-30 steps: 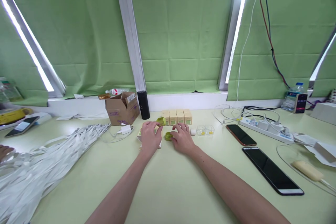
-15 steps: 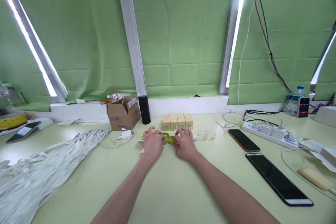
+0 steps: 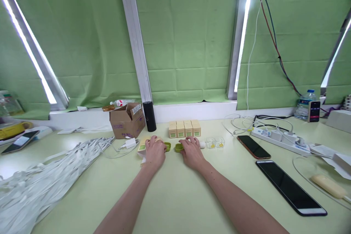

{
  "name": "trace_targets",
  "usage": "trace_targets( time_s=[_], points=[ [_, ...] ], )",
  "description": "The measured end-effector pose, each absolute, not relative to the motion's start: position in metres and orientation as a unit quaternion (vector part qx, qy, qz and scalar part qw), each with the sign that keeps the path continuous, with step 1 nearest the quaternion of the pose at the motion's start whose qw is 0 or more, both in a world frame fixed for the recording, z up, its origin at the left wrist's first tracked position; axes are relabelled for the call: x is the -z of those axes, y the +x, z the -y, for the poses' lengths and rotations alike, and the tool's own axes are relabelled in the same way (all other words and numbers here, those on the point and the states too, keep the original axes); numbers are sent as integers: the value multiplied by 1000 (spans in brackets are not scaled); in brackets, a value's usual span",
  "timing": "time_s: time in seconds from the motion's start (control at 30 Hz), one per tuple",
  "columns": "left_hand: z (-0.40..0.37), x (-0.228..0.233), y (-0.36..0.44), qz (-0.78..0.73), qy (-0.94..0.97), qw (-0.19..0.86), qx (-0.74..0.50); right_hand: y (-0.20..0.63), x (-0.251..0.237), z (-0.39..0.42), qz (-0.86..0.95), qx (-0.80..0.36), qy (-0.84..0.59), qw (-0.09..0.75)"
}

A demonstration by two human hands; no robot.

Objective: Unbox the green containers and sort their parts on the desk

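Two small olive-green open pieces, like halves of a little case, sit apart low over the table. My left hand has its fingers closed at the left green piece. My right hand curls its fingers over the edge of the right green piece. Partly behind my left hand is an opened small carton. Just right of my right hand lie a white cylindrical piece and two clear cups with yellow bits in them. My thumbs are mostly hidden.
Several small tan boxes stand in a row beyond my hands. A brown carton and black cylinder are back left. White strips cover the left side. Phones, cables and a power strip lie right.
The two green pieces, close together before, are now farther apart. My left hand has moved left and slightly down with its piece; my right hand has barely shifted. The view has shifted slightly.
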State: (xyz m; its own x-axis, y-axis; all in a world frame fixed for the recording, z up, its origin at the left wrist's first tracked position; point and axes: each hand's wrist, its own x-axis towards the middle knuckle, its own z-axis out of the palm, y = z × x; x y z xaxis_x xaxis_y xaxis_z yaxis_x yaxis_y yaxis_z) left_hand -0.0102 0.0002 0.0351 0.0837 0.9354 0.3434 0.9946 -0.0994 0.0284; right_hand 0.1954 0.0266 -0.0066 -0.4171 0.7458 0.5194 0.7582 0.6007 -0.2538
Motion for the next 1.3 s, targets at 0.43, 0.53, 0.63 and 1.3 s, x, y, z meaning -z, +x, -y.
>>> trace_targets(
  time_s=[0.43,0.53,0.63,1.3],
  points=[
    [0,-31,1,658,-734,99,136,194,10,-30,842,0,-437,316],
    [3,-32,2,656,-733,98,149,202,7,-28,825,9,-448,345],
    [6,-33,4,652,-733,100,167,213,6,-29,799,22,-482,358],
    [9,-48,-43,767,-604,32,212,216,14,-40,818,70,-488,298]
  ],
)
